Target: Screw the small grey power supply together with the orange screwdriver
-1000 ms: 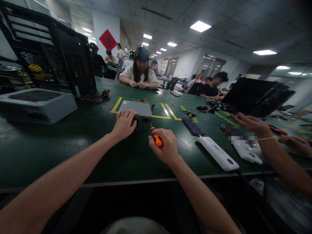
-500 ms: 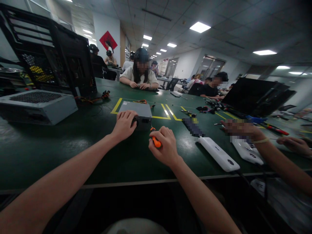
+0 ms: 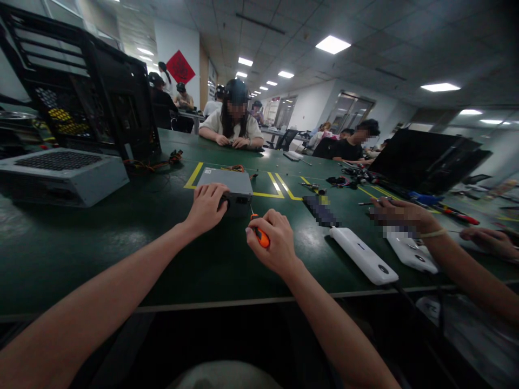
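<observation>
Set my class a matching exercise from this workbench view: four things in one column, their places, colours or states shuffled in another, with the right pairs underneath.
Column one
1. Left hand
2. Screwdriver
3. Wall diamond
4. Upright computer case

Column two
A. Red
B. On the smaller grey box
C. Black, behind the larger grey box
D. Gripped in the right hand

Right pairs: 1-B, 2-D, 3-A, 4-C
</observation>
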Tool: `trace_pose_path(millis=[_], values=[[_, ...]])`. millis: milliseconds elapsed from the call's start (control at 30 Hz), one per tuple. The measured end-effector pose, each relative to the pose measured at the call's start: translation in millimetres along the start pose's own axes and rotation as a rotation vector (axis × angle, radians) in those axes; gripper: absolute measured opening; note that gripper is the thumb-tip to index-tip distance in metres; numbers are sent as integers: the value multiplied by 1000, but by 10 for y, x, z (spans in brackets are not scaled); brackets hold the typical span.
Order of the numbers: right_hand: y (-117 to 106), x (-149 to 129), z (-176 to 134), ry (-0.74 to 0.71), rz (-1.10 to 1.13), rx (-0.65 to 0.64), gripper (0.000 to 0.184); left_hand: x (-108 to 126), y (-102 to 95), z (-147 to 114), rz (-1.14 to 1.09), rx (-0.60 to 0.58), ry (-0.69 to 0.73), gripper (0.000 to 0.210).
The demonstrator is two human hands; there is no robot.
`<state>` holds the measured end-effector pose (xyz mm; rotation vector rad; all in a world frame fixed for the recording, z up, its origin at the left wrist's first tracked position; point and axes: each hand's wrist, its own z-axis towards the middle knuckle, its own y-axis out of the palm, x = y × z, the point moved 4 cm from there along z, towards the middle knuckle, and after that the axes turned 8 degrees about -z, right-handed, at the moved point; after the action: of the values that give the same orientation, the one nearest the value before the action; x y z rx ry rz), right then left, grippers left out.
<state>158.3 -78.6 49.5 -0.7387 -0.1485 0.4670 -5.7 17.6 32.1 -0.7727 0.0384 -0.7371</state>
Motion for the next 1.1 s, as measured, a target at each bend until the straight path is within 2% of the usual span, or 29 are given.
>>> trace_pose_path(millis=[167,300,367,567,633,700,800,867,1000,1100], values=[[0,37,0,97,107,-12,21,-6,3,1,-35,-10,-19,27],[-4,11,-8,-19,55,3,12,-5,1,0,-36,-13,-23,28],[-6,7,-5,-29,11,4,13,-3,1,1,-42,-16,-27,28],[4,61,4,148,75,-12,21,5,0,9,-27,-19,-25,26],[11,59,0,126,97,-19,18,6,-1,10,-21,-18,-24,26],[8,35,-2,40,78,-13,14,4,-1,8,-23,-19,-25,27],[-1,18,-3,-22,22,-8,17,-1,0,5,-37,-22,-29,27],[-10,23,3,-2,14,-1,22,-2,1,6,-41,-22,-25,27],[-13,65,11,136,98,6,23,-8,5,10,-44,-20,-27,27],[-5,46,12,93,118,-8,17,-9,7,7,-40,-20,-24,26]])
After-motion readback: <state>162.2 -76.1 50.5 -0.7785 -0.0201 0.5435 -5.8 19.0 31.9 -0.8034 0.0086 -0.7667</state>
